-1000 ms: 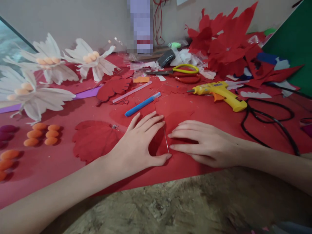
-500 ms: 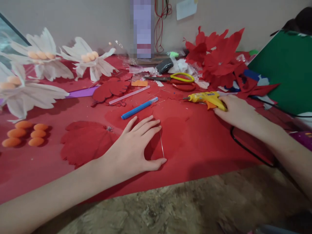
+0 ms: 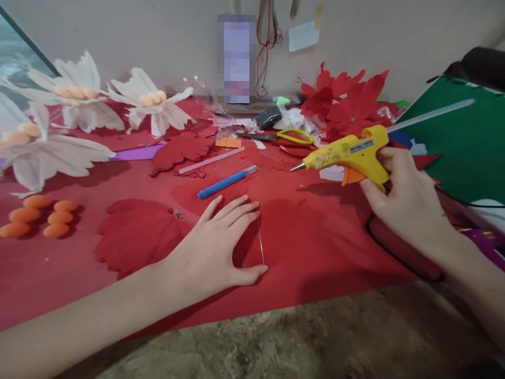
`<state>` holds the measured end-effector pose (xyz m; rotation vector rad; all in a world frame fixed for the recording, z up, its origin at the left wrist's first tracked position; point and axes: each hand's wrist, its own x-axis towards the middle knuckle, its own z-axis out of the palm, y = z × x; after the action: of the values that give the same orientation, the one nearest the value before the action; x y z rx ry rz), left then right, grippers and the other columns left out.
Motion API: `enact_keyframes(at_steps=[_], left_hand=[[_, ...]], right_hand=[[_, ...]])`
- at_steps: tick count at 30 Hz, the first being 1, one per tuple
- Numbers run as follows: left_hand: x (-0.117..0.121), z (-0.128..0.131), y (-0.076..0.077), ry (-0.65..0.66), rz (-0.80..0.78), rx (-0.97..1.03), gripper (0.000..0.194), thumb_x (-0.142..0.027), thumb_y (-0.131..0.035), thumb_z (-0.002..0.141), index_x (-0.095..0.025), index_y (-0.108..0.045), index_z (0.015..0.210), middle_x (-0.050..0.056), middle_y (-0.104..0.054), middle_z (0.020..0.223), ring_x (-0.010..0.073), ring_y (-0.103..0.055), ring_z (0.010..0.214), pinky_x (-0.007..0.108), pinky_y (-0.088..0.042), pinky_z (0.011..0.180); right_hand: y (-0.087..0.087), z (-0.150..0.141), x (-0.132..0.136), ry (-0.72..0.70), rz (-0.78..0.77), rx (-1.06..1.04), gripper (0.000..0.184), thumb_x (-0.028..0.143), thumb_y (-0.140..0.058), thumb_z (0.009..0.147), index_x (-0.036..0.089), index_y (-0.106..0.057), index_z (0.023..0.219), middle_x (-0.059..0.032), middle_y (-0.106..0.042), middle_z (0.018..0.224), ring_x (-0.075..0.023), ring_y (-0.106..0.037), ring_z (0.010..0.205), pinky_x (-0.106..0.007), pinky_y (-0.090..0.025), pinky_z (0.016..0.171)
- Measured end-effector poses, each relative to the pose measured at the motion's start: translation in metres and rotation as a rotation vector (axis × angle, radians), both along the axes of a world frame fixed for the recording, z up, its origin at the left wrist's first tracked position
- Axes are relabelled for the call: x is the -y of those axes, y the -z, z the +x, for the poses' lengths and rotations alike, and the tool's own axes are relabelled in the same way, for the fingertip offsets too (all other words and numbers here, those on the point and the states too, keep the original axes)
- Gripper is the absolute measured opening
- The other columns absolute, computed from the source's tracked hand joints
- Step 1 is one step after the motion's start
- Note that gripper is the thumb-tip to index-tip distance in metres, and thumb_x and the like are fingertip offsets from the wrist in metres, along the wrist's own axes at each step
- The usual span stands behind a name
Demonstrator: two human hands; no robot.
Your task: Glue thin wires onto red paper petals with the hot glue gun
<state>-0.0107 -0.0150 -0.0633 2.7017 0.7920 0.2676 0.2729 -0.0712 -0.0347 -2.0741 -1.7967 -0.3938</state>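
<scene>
My left hand (image 3: 213,239) lies spread on the red sheet (image 3: 323,263), fingers apart. A thin pale wire (image 3: 261,242) runs between its index fingertip and thumb tip, over a red petal-like piece (image 3: 282,221). Beneath and beside that wrist rests a stack of red petals (image 3: 136,237) with thin wire ends (image 3: 178,213). My right hand (image 3: 410,195) grips a yellow glue gun (image 3: 351,152) by its handle, raised above the sheet. The gun's metal nozzle points left, and a clear glue stick (image 3: 432,115) sticks out of its back. The gun's orange trigger (image 3: 351,175) shows below its body.
Near my left fingers lie a blue pen (image 3: 224,182) and a pinkish stick (image 3: 211,160). Scissors (image 3: 290,137) lie farther back. White flowers (image 3: 152,105) and orange balls (image 3: 59,216) stand left; red flowers (image 3: 347,100) and a green board (image 3: 461,142) are right. A black cord (image 3: 389,252) loops below.
My right hand has lifted the glue gun off the sheet and brought it up and closer, with its glue stick now raised. The left hand stays in place on the wire.
</scene>
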Motion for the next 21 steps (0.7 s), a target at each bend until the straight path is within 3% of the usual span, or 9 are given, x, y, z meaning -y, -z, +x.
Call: enact_keyframes(at_steps=[4, 7, 15, 21], left_hand=[[0.001, 0.003, -0.005, -0.036, -0.021, -0.044, 0.081, -0.050, -0.062, 0.066, -0.006, -0.036, 0.130, 0.018, -0.043, 0.137, 0.0298, -0.033, 0.131, 0.052, -0.017, 0.110], [0.002, 0.004, -0.004, -0.067, -0.020, -0.049, 0.084, -0.050, -0.063, 0.065, -0.005, -0.035, 0.130, 0.020, -0.042, 0.137, 0.0287, -0.035, 0.130, 0.049, -0.016, 0.111], [0.003, 0.001, 0.000, -0.032, 0.011, -0.016, 0.084, -0.057, -0.060, 0.066, -0.007, -0.035, 0.128, 0.019, -0.045, 0.135, 0.0294, -0.034, 0.130, 0.048, -0.017, 0.111], [0.003, 0.001, 0.002, -0.011, 0.041, 0.001, 0.087, -0.060, -0.058, 0.068, -0.004, -0.034, 0.130, 0.020, -0.043, 0.136, 0.0304, -0.035, 0.130, 0.047, -0.017, 0.111]], right_hand=[[-0.005, -0.019, -0.002, 0.016, 0.016, -0.048, 0.054, 0.057, -0.059, 0.060, 0.020, -0.043, 0.098, -0.0092, -0.062, 0.088, -0.0219, -0.060, 0.063, -0.033, -0.045, 0.049], [-0.001, -0.029, -0.002, -0.095, 0.059, 0.019, 0.063, 0.072, -0.052, 0.061, 0.021, -0.044, 0.097, -0.0076, -0.062, 0.085, -0.0210, -0.059, 0.061, -0.032, -0.044, 0.047], [0.014, -0.036, 0.008, -0.401, 0.053, 0.172, 0.040, 0.052, -0.041, 0.083, 0.020, -0.043, 0.107, -0.0078, -0.062, 0.081, -0.0205, -0.062, 0.064, -0.031, -0.047, 0.048], [0.012, -0.034, 0.009, -0.360, -0.035, 0.104, 0.041, 0.058, -0.040, 0.079, 0.020, -0.048, 0.092, -0.0083, -0.061, 0.077, -0.0197, -0.062, 0.064, -0.029, -0.049, 0.050]])
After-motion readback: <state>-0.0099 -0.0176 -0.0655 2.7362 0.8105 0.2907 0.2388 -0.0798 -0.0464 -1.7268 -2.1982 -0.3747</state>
